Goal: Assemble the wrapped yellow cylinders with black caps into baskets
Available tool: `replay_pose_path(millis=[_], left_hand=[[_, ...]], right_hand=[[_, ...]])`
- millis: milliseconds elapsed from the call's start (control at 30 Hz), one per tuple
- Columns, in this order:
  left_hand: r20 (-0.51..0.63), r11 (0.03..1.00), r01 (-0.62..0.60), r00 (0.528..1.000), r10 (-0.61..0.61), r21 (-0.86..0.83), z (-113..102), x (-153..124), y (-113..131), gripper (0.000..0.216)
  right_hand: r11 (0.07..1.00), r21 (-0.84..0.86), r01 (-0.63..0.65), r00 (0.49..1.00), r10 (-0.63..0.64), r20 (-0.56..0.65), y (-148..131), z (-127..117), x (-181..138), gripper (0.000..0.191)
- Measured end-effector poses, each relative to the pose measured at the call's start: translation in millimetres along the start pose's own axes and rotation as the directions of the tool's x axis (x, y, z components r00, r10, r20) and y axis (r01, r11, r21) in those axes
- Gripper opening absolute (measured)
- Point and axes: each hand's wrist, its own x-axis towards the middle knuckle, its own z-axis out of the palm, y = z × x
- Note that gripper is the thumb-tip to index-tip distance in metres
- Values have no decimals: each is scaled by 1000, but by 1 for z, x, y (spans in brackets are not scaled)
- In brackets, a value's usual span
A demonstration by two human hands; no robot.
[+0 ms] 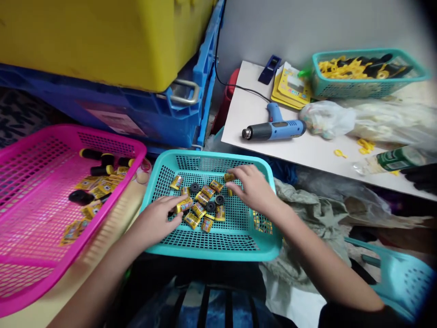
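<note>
A turquoise mesh basket [208, 255] stands in front of me with small yellow labelled canisters [202, 197] and several black ring-shaped caps [220, 199] loose on its floor. My left hand [163, 219] reaches in over the left side, its thumb and fingers closed about a yellow canister [185, 204] lying among the others. On the right, my right hand [251, 187] pinches another small canister [229, 176] between thumb and fingertips, near the basket's far side. The fingers partly cover both canisters.
At left, a pink basket [136, 150] holds black-and-yellow pieces and yellow packets. Blue crates [153, 123] and a yellow bin [157, 41] rise behind. The white table [235, 118] bears a heat gun [278, 130], yellow cards [290, 86] and another turquoise basket [355, 86].
</note>
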Motion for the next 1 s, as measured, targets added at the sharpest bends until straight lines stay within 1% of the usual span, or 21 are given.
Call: replay_pose_path(millis=[33, 100, 133, 200, 267, 367, 433, 500, 533, 567, 600, 633, 667, 700, 733, 800, 867, 900, 933, 967, 1000], left_hand=[[20, 1000, 2, 1000, -2, 8, 1, 2, -2, 49], [51, 999, -19, 999, 17, 49, 1, 9, -2, 45], [51, 996, -37, 998, 33, 83, 1, 14, -1, 43], [11, 985, -78, 997, 77, 153, 2, 29, 5, 40], [-10, 984, -88, 996, 91, 157, 5, 48, 9, 36], [62, 998, -31, 998, 28, 62, 12, 75, 10, 42], [89, 1000, -2, 996, 2, 6, 13, 85, 8, 39], [56, 999, 6, 998, -3, -41, 8, 84, 5, 34], [32, 992, 15, 999, -11, -125, 4, 81, 5, 33], [12, 966, 24, 1000, -22, -258, -1, 75, 5, 33], [-5, 904, 25, 1000, -30, -426, -6, 68, 7, 34], [-16, 801, 18, 999, -34, -599, -11, 61, 8, 35], [-23, 670, 5, 999, -32, -742, -14, 54, 11, 35], [-28, 546, -9, 999, -25, -838, -17, 47, 14, 35], [-33, 463, -22, 999, -15, -886, -19, 42, 17, 36], [-37, 380, -32, 999, -6, -924, -19, 36, 22, 35], [-32, 378, -30, 999, 1, -925, -19, 35, 26, 35], [-25, 404, -26, 1000, 7, -914, -19, 35, 27, 35], [-15, 455, -19, 1000, 13, -890, -20, 36, 26, 36], [-12, 535, -16, 1000, 12, -845, -22, 35, 24, 39], [-27, 647, -21, 1000, 0, -762, -24, 34, 20, 46]], right_hand=[[994, -35, 105, 991, -102, 88, -7, 8, -3, 32], [947, -30, 319, 917, -301, 261, -22, 27, -11, 31], [920, -38, 390, 882, -362, 301, -30, 37, -15, 33], [879, -102, 466, 857, -419, 301, -41, 53, -22, 36], [844, -126, 521, 833, -471, 289, -46, 64, -26, 29], [816, -68, 573, 789, -528, 315, -45, 70, -28, 23], [824, -35, 566, 789, -529, 312, -42, 66, -29, 20], [834, 1, 551, 795, -525, 305, -37, 55, -30, 17], [851, 32, 524, 809, -509, 294, -35, 48, -31, 19], [879, 82, 470, 839, -474, 266, -32, 39, -32, 24], [905, 151, 397, 878, -423, 226, -30, 30, -34, 32], [919, 233, 319, 915, -362, 176, -27, 21, -37, 38], [917, 315, 247, 948, -296, 119, -23, 13, -41, 42], [904, 382, 191, 971, -231, 61, -21, 6, -44, 43], [890, 427, 159, 984, -178, 4, -18, 1, -48, 43], [882, 451, 134, 990, -100, -98, -15, -5, -55, 39], [882, 460, 100, 985, -23, -170, -13, -7, -59, 38], [891, 444, 90, 983, -7, -184, -12, -7, -60, 39], [913, 399, 82, 981, -5, -192, -10, -8, -60, 40], [945, 322, 64, 981, 0, -196, -7, -8, -60, 41], [974, 225, 23, 979, 24, -205, -3, -8, -60, 41]])
